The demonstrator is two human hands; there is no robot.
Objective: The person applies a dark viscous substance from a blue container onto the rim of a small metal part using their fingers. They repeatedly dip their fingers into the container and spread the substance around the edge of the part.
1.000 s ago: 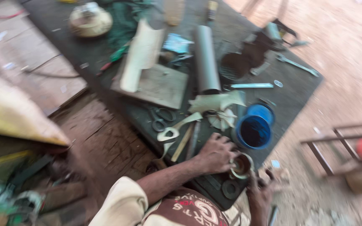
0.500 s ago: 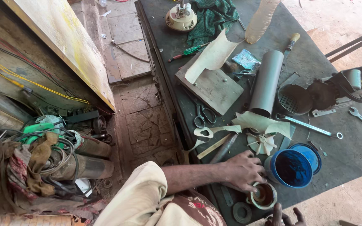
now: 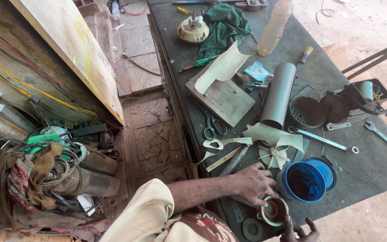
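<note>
Resting left hand [image 3: 252, 184] on round cup part [image 3: 274, 210], grip loose, right hand [image 3: 298, 229] beside

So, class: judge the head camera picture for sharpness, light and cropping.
Head view: sharp throughout, no motion blur; soft even daylight on the dark metal workbench, brightest on the sandy ground at right; the right hand is cropped by the bottom edge, the left hand fully visible.

Dark metal counter [image 3: 372, 166] carries a grey pipe [image 3: 279, 94], wood board [image 3: 222, 99], scissors [image 3: 213, 127], blue tub [image 3: 304, 181], white fan impeller [image 3: 273, 157], green cloth [image 3: 225, 24], plastic bottle [image 3: 274, 27], spanners [image 3: 323, 140], screwdrivers [image 3: 200, 62].
</note>
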